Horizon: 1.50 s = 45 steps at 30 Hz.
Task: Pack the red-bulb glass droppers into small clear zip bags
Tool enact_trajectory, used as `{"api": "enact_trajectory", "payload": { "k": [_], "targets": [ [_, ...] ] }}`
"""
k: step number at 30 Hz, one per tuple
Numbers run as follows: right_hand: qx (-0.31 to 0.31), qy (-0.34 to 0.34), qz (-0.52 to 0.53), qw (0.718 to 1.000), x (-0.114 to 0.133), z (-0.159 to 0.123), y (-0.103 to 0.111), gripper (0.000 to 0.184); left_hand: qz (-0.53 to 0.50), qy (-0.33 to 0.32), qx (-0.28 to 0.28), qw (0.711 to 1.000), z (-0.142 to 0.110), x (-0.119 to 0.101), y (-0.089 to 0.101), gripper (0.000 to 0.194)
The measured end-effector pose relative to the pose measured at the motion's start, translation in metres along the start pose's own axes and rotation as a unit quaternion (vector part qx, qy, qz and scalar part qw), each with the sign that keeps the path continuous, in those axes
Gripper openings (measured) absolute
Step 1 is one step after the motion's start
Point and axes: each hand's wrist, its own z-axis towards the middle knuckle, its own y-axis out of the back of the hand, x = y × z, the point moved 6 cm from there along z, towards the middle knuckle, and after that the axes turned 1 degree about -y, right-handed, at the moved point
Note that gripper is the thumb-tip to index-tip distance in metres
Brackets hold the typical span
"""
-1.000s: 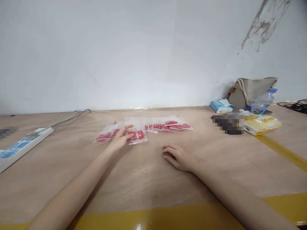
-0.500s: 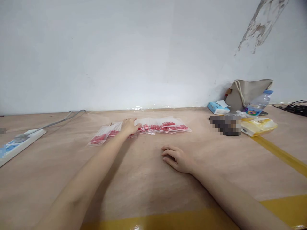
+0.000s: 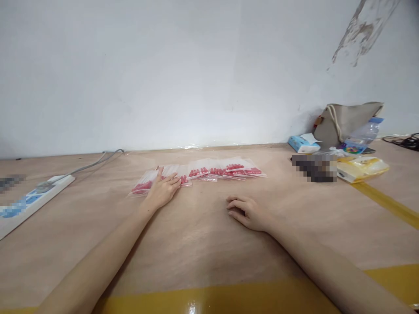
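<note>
Several clear plastic bags (image 3: 225,168) lie overlapping in a row across the table, each with small red pieces at its lower end. My left hand (image 3: 163,190) rests with spread fingers on the left part of the row, covering some of the bags. The leftmost bag (image 3: 142,185) shows beside its wrist. My right hand (image 3: 248,213) lies on the brown table surface (image 3: 203,235), nearer to me than the bags. Its fingers are loosely curved and apart, and nothing is in them.
On the left is a white power strip (image 3: 49,194) with a grey cable (image 3: 94,163). To the right stand a blue tissue pack (image 3: 303,144), a grey bag (image 3: 350,124), a plastic bottle (image 3: 371,131), a yellow-white pack (image 3: 363,169) and a blurred dark object (image 3: 314,169). Black cables (image 3: 407,141) lie beyond.
My left hand has come back toward me and turned, with its fingers now spread over the left bags. My right hand keeps its pose. The whole view has shifted slightly.
</note>
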Motion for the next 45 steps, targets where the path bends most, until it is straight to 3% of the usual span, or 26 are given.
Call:
{"api": "enact_trajectory", "payload": {
  "k": [3, 6, 9, 12, 16, 20, 24, 27, 38, 41, 45],
  "targets": [
    [0.005, -0.002, -0.002, 1.0, -0.001, 0.0, 0.0, 0.013, 0.004, -0.038, -0.005, 0.999, -0.01, -0.016, 0.006, 0.027],
    [0.003, 0.004, -0.002, 1.0, -0.001, 0.0, -0.001, 0.013, -0.025, -0.063, -0.028, 0.997, -0.035, -0.045, 0.017, 0.026],
    [-0.013, 0.011, -0.004, 1.0, -0.002, -0.001, -0.002, 0.015, -0.109, -0.035, -0.067, 0.991, -0.049, -0.076, 0.028, 0.026],
    [-0.042, 0.017, -0.03, 0.999, -0.004, -0.001, 0.0, 0.022, -0.191, -0.014, -0.074, 0.979, -0.032, -0.104, 0.028, 0.027],
    [-0.041, 0.058, -0.083, 0.994, -0.005, -0.002, 0.002, 0.027, -0.264, -0.011, -0.112, 0.958, 0.013, -0.125, 0.019, 0.023],
    [-0.044, 0.078, -0.132, 0.987, -0.008, -0.004, 0.005, 0.019, -0.281, -0.016, -0.122, 0.952, 0.031, -0.127, 0.012, 0.026],
    [-0.075, 0.081, -0.14, 0.984, -0.012, -0.005, 0.005, 0.02, -0.285, -0.04, -0.106, 0.952, 0.013, -0.115, 0.017, 0.032],
    [-0.073, 0.079, -0.114, 0.988, -0.014, -0.005, 0.003, 0.024, -0.273, -0.052, -0.102, 0.955, 0.0, -0.107, 0.02, 0.026],
    [-0.094, 0.022, -0.021, 0.995, -0.004, -0.003, 0.007, 0.019, -0.135, -0.094, -0.175, 0.971, -0.004, -0.111, 0.024, 0.018],
    [-0.126, 0.046, -0.068, 0.989, -0.003, -0.005, 0.007, 0.024, -0.116, -0.122, -0.171, 0.971, -0.006, -0.112, 0.024, 0.017],
    [-0.126, 0.078, -0.217, 0.965, 0.002, -0.003, 0.007, 0.02, -0.096, -0.141, -0.166, 0.971, -0.005, -0.109, 0.023, 0.019]
  ]
}}
